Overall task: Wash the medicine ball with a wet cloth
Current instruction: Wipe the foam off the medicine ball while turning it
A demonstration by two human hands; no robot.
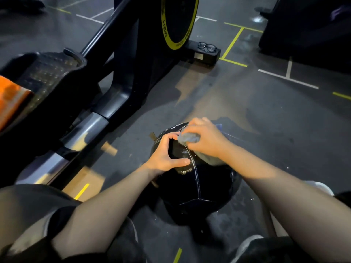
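left hand: grip curled, clasping medicine ball top | right hand: grip bunched round grey cloth, pressed atop it

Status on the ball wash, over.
Left hand braces medicine ball on floor. Right hand grips grey cloth, pressed on ball's top. Exercise machine close left, not touching.

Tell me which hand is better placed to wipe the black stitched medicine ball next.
Right. The right hand grips the crumpled grey cloth atop the black stitched medicine ball; the left hand has no cloth, only holding the ball's side.
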